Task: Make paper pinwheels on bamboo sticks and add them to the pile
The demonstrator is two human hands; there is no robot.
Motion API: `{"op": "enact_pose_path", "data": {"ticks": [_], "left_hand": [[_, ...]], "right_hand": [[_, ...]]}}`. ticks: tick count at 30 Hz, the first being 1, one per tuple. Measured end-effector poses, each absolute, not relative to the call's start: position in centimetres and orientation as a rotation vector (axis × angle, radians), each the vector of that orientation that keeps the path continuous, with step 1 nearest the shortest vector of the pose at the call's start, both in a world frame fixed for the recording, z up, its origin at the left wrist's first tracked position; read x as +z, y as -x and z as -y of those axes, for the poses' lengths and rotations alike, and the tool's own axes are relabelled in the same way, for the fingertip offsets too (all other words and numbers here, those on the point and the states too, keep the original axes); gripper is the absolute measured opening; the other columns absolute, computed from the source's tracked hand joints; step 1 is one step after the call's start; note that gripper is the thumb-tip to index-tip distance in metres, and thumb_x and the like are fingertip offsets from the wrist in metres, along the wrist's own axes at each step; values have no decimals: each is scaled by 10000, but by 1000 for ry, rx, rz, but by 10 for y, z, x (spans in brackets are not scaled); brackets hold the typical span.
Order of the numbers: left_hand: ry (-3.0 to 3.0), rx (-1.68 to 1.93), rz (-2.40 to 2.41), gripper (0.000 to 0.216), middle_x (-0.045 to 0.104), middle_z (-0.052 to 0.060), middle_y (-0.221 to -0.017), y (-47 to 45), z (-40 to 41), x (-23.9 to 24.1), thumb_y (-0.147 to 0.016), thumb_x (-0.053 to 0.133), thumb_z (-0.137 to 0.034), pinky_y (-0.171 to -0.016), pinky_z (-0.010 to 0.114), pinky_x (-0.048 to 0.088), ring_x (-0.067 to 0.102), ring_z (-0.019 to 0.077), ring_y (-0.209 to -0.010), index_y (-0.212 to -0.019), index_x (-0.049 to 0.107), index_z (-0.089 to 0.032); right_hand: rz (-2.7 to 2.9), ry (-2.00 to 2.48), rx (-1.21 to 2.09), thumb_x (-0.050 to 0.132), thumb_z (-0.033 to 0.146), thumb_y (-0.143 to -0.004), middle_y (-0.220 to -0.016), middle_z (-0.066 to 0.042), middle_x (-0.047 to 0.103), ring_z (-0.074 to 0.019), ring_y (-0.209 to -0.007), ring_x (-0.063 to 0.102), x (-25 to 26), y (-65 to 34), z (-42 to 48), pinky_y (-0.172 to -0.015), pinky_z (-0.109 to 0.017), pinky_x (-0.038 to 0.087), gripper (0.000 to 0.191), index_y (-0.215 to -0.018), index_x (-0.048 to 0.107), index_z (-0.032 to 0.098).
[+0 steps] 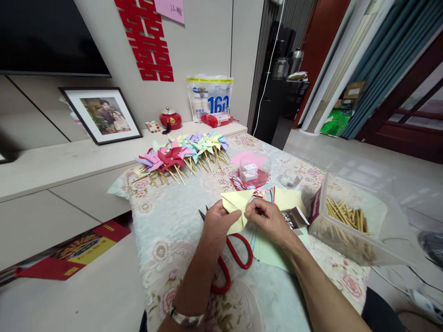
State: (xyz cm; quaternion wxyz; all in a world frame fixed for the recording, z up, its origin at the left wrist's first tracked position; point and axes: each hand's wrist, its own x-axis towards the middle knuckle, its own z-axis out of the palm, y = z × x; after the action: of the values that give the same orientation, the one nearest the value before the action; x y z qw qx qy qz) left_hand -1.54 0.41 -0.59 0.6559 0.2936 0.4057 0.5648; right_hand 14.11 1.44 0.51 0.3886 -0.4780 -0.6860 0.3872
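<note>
Closest to the counter's (pixel 166 244) front edge, a metal wristband (pixel 187 318) sits on the left wrist. A bit further in, red-handled scissors (pixel 238 258) lie flat on the floral cloth between the two forearms, with the blades pointing away and partly hidden by the left hand.

Right above them, both hands meet over the middle of the counter. The left hand (pixel 217 221) and right hand (pixel 272 220) are each pinched shut on the folded yellow paper (pixel 234 205), one from each side, so it's held up just off the cloth. Under the right hand there's a loose stack of pastel paper sheets (pixel 273 253), mostly green and yellow.

Over by the right edge sits a clear plastic box (pixel 387 216) with wooden sticks (pixel 346 216) lying in it. A small torn-open packet (pixel 294 216) is wedged between the box and the right hand.

Further back, around mid-counter, is a clear round tub (pixel 254 171) with pink stuff in and under it. A small clear cup (pixel 290 178) is just beside it on the right.

At the far left corner there's a whole heap of paper pinwheels (pixel 180 154) on sticks, in pink, blue, green and yellow.

Past the counter, a low white cabinet (pixel 51 161) along the wall carries a framed photo (pixel 102 115), a puzzle cube (pixel 152 126), a red jar (pixel 170 119) and a tissue pack (pixel 209 97).
</note>
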Motion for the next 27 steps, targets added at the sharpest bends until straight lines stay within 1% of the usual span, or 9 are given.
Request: {"op": "enact_pose_path", "data": {"ticks": [4, 10, 17, 23, 27], "left_hand": [[-667, 1280, -933, 560, 782, 101, -854, 16, -5, -7, -515, 894, -235, -662, 338, 555, 724, 249, -706, -1031, 702, -129], [-709, 1289, -986, 536, 783, 100, -858, 16, -5, -10, -533, 888, -234, -628, 310, 552, 712, 221, -679, -1023, 699, -125], [-719, 1277, -1016, 472, 784, 89, -859, 14, -5, -9, -555, 854, -203, -681, 316, 563, 712, 203, -680, -991, 692, -129], [-706, 1275, -1021, 499, 781, 87, -844, 12, -6, -9, -536, 855, -204, -691, 322, 564, 707, 200, -672, -1000, 690, -126], [-717, 1277, -1013, 502, 782, 93, -863, 12, -5, -9, -556, 848, -205, -687, 312, 562, 711, 199, -681, -1021, 680, -119]], "right_hand": [[1762, 1227, 938, 595, 219, -783, -670, 19, 571, -133, -615, 484, 5, -141, -14, -572, -246, 354, 89, -698, 604, 194], [1804, 1234, 872, 572, 179, -777, -671, 17, 577, -133, -621, 490, 4, -140, -14, -572, -244, 356, 95, -685, 588, 191], [1804, 1250, 867, 572, 177, -779, -660, 23, 556, -129, -618, 488, 4, -140, -14, -572, -243, 356, 95, -686, 588, 189], [1796, 1269, 874, 577, 191, -783, -675, 17, 573, -133, -634, 501, 2, -139, -15, -583, -247, 365, 96, -689, 594, 184], [1791, 1271, 907, 589, 206, -788, -669, 20, 572, -132, -632, 494, 4, -138, -13, -582, -247, 361, 107, -684, 596, 183]]}}
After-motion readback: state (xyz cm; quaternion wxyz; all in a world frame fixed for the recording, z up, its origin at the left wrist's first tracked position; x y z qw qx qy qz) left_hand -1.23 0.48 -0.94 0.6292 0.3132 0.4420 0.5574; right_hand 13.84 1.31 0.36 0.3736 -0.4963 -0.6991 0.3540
